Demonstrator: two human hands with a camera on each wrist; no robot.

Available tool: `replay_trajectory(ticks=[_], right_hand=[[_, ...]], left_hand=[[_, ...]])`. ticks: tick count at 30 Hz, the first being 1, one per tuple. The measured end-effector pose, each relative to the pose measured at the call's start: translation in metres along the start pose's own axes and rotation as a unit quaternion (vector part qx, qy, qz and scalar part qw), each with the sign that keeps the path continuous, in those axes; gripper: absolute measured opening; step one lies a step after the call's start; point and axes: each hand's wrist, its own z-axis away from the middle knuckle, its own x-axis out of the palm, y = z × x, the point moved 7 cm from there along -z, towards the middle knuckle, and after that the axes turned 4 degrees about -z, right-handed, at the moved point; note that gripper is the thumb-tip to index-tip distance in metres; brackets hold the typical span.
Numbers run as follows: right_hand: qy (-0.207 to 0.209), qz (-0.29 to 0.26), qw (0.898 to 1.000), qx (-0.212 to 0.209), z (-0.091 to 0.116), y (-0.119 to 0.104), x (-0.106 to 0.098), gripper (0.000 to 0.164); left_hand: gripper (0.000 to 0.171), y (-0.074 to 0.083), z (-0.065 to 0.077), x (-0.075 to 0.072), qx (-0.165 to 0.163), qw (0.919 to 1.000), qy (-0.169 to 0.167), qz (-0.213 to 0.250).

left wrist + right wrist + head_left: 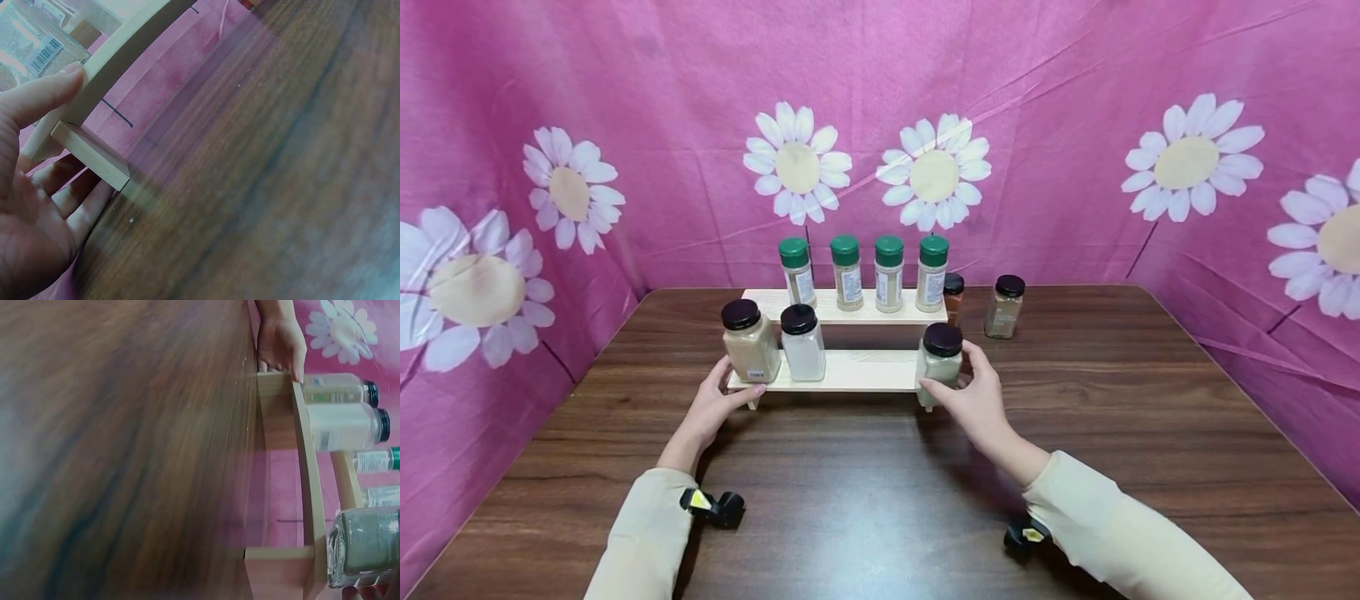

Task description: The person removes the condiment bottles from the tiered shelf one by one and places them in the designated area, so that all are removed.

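A two-step wooden spice rack [868, 371] stands on the table. My left hand [718, 404] grips its lower step at the left end, thumb [59, 87] on the front edge and the other fingers around the side by the leg [94, 156]. With my right hand [973, 400] I hold a square glass jar [938, 371] of pale green contents and black lid, thumb in front, at the right end of that step. The jar's base [337, 550] is right at the step's surface. A tan-filled jar [752, 350] and a white-filled jar [805, 350] stand at the step's left.
Several green-capped shaker bottles [889, 275] line the upper step. Behind its right end is a black-lidded jar [953, 300] with reddish contents, partly hidden. Another black-lidded jar [1003, 308] stands on the table [865, 500] to the right. A pink flowered cloth [1037, 125] hangs behind.
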Motion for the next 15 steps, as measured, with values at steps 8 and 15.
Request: replay_trajectory(ticks=[8,15], right_hand=[[0.020,0.032,0.999,0.015,0.002,0.005,-0.026,0.056],[0.031,0.058,0.998,0.012,0.003,0.006,-0.044,0.057]], left_hand=[[0.072,0.000,0.001,0.001,0.001,1.0000,0.000,-0.002],[0.072,0.002,0.002,0.000,0.003,1.0000,0.001,-0.003]])
